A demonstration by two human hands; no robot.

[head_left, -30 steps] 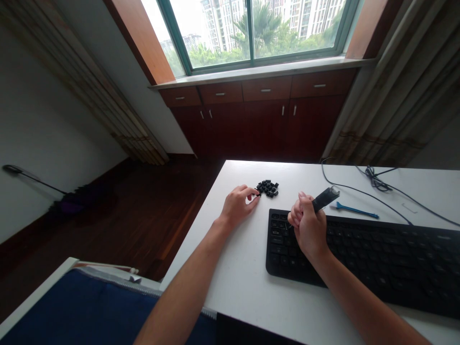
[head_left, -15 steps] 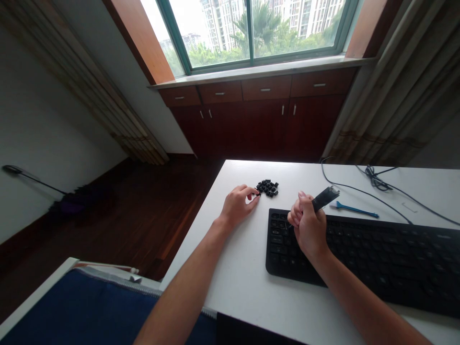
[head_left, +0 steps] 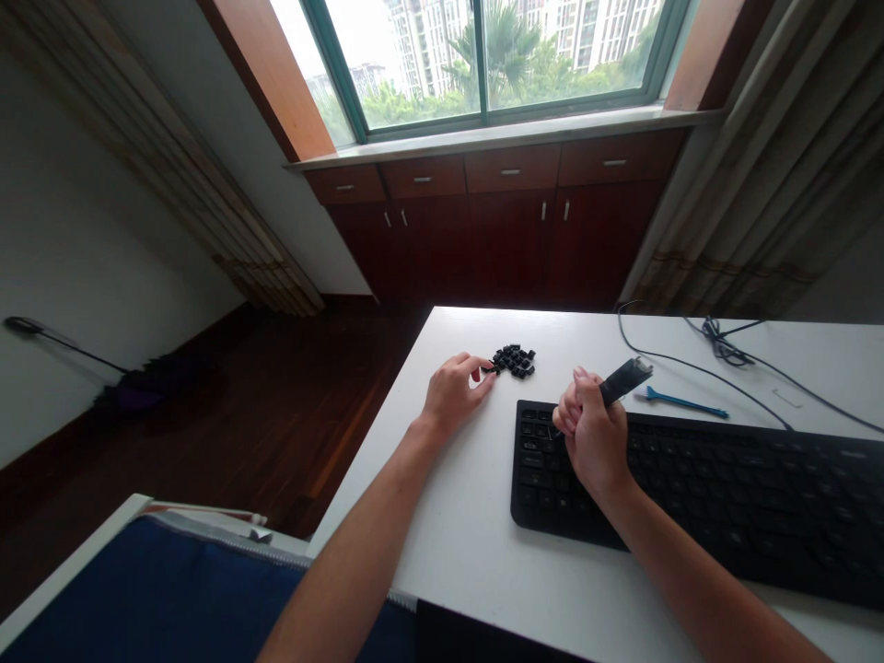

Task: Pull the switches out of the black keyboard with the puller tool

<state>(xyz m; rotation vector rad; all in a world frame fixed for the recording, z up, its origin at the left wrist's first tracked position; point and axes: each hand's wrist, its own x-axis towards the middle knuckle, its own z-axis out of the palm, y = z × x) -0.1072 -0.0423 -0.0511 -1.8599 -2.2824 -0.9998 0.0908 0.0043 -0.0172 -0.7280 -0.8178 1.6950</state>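
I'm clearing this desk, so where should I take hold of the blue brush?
Pinch the slim handle of the blue brush near its middle, coming straight down: it lies flat on the white desk, with the keyboard along its near side and a cable behind it. Bristles sit at the left end. Use your left hand; your right hand holds a black tool.

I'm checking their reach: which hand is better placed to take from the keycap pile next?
Left, probably. The left hand looks free, with its fingertips at the edge of the keycaps. The right hand is closed around a black tool above the keyboard.
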